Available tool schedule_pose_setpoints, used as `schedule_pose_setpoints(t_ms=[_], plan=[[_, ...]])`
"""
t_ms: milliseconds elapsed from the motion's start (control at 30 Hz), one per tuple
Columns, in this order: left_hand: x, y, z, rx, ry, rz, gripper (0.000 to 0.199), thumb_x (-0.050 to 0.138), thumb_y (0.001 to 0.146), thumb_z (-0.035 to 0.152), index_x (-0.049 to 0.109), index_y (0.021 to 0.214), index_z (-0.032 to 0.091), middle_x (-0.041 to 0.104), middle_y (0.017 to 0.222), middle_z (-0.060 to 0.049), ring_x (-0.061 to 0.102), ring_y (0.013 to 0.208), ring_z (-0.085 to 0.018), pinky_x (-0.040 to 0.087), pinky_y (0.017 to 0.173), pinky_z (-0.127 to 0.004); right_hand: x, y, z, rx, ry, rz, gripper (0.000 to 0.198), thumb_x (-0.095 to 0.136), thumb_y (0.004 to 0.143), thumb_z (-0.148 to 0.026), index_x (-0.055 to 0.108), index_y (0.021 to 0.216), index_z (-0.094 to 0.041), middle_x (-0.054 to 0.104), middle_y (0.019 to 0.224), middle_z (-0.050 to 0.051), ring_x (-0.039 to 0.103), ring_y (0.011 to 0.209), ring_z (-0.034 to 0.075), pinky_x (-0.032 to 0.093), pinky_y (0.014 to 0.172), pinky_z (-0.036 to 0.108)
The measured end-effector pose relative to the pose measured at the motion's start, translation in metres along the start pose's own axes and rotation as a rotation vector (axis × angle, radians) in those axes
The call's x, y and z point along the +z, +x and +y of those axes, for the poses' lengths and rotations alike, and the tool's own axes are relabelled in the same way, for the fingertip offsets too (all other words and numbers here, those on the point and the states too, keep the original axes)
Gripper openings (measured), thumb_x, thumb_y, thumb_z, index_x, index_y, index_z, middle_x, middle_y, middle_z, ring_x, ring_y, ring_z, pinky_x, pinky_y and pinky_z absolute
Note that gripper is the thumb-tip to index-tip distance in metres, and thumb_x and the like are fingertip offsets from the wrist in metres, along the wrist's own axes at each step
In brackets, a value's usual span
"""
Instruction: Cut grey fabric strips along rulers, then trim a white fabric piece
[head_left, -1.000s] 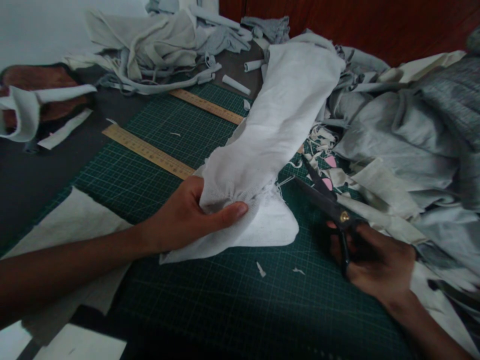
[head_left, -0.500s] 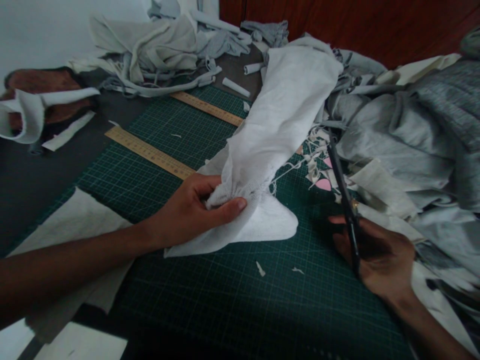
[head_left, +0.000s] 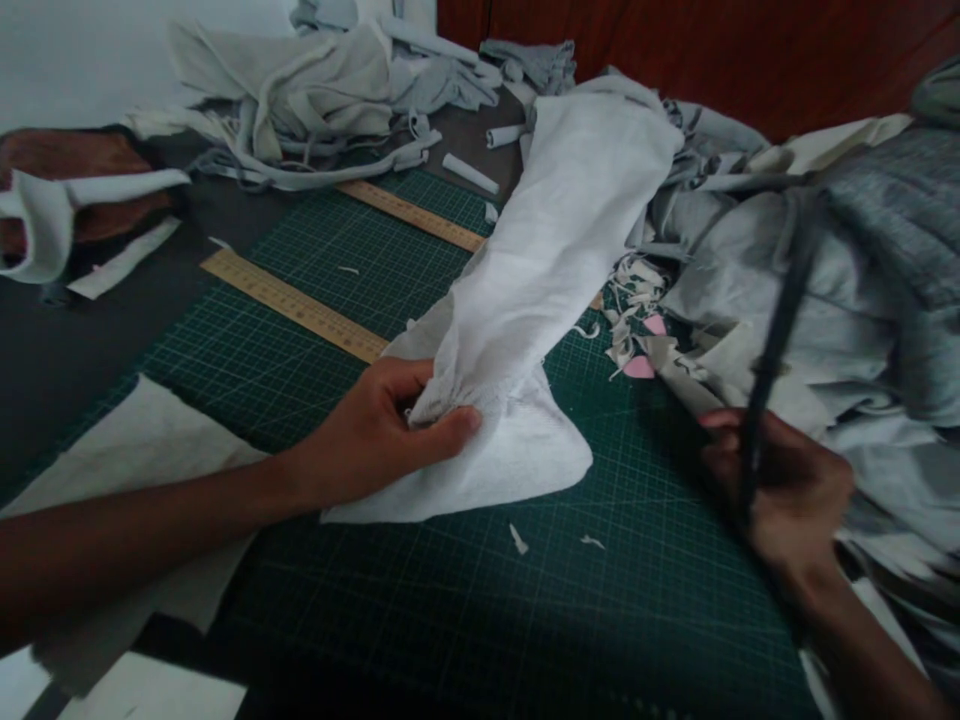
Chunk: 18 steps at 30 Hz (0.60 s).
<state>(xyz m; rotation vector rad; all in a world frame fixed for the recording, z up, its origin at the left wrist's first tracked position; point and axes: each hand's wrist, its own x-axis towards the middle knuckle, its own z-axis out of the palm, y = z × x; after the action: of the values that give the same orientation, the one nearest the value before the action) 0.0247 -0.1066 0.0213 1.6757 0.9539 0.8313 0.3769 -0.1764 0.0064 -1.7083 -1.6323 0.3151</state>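
Observation:
A long piece of white cloth (head_left: 555, 220) stretches from the far fabric heap toward me across the cutting mat. Its gathered near edge is pinched between the thumb and fingers of my left hand (head_left: 397, 420). A flap of the cloth spreads flat under and beyond my fingertips. Off to the right, my right hand (head_left: 799, 490) is closed around a pair of dark scissors (head_left: 776, 330), held apart from the cloth. The scissors are blurred by motion, with one long blade pointing up and away.
Two wooden rulers (head_left: 292, 305) lie on the green cutting mat (head_left: 600, 620). Small scraps and threads (head_left: 630, 300) with pink pieces (head_left: 639, 367) are beside the cloth. Grey fabric (head_left: 750, 250) is heaped at right, more fabric (head_left: 300, 90) at far left. A pale cloth piece (head_left: 150, 440) lies under my left forearm.
My right hand and the scissors have moved right, away from the cloth. The loose thread stretched from the cloth's edge toward the scraps no longer shows. My left hand keeps its pinch, shifted slightly left.

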Motion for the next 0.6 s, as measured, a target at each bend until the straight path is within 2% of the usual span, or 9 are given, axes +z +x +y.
schedule_pose_setpoints(t_ms=[67, 133, 233, 367, 600], plan=[[-0.001, 0.0, 0.0, 0.009, 0.014, 0.012, 0.029, 0.065, 0.08, 0.024, 0.05, 0.056, 0.017, 0.037, 0.05, 0.009, 0.034, 0.043, -0.003, 0.025, 0.036, -0.011, 0.006, -0.007, -0.01, -0.141, -0.118, -0.097, 0.013, 0.069, 0.076, -0.027, 0.068, 0.088, -0.021, 0.052, 0.054, -0.006, 0.045, 0.04, 0.009, 0.036, 0.038, 0.021], [-0.001, 0.0, 0.0, 0.009, 0.02, 0.012, 0.03, 0.065, 0.08, 0.024, 0.05, 0.055, 0.017, 0.038, 0.049, 0.009, 0.035, 0.042, -0.003, 0.025, 0.036, -0.012, 0.01, -0.011, -0.018, -0.311, -0.234, -0.129, 0.005, 0.065, 0.076, -0.024, 0.062, 0.078, -0.021, 0.049, 0.05, -0.007, 0.044, 0.037, 0.008, 0.035, 0.038, 0.021], [-0.002, 0.0, 0.0, -0.001, 0.013, 0.008, 0.031, 0.065, 0.082, 0.026, 0.051, 0.056, 0.017, 0.039, 0.05, 0.009, 0.036, 0.042, -0.004, 0.026, 0.036, -0.012, 0.013, -0.013, -0.024, -0.488, -0.287, -0.133, 0.019, 0.059, 0.077, -0.021, 0.046, 0.064, -0.023, 0.043, 0.047, -0.007, 0.041, 0.036, 0.007, 0.032, 0.039, 0.021], [-0.002, 0.0, 0.0, 0.008, -0.013, -0.009, 0.031, 0.064, 0.085, 0.026, 0.052, 0.058, 0.017, 0.042, 0.051, 0.008, 0.038, 0.044, -0.004, 0.029, 0.037, -0.012, 0.014, -0.013, -0.022, -0.514, -0.3, -0.151, 0.021, 0.056, 0.077, -0.019, 0.041, 0.064, -0.024, 0.041, 0.047, -0.007, 0.038, 0.036, 0.007, 0.029, 0.039, 0.022], [-0.002, -0.001, -0.001, 0.031, -0.039, -0.002, 0.031, 0.065, 0.085, 0.024, 0.053, 0.058, 0.016, 0.043, 0.052, 0.008, 0.037, 0.045, -0.003, 0.028, 0.037, -0.011, 0.011, -0.009, -0.025, -0.545, -0.301, -0.26, 0.008, 0.055, 0.072, -0.015, 0.051, 0.07, -0.022, 0.047, 0.049, -0.007, 0.044, 0.038, 0.008, 0.032, 0.04, 0.022]])
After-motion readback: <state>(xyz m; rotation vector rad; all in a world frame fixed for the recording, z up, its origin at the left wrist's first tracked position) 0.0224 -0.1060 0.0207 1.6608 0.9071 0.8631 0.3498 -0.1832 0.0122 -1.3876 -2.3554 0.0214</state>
